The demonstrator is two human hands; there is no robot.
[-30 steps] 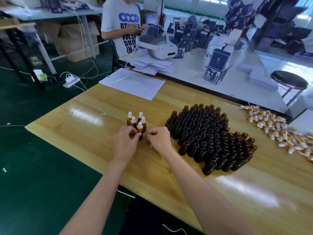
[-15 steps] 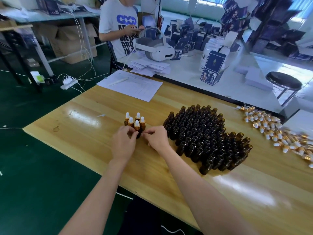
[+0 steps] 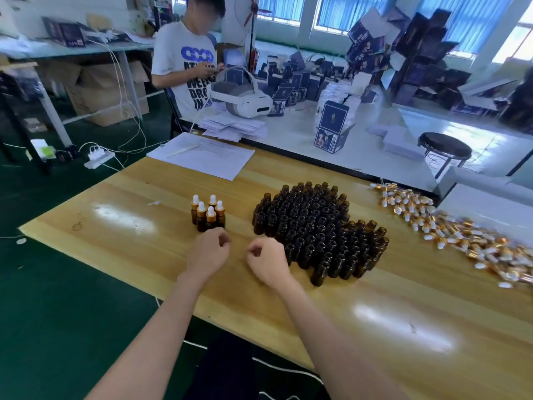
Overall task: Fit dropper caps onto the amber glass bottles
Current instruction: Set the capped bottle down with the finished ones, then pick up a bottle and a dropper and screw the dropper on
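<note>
left hand [image 3: 209, 251] & right hand [image 3: 268, 262] hover loosely curled, empty, near capped bottles [image 3: 207, 215], kept apart from open bottles [image 3: 317, 232] & loose caps [image 3: 461, 235], prob. to separate finished ones.

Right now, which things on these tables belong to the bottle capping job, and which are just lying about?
Job: five capped bottles, uncapped amber bottles, loose dropper caps.
Lying about: paper sheets, white headset, blue boxes, black stool, power strip.
</note>
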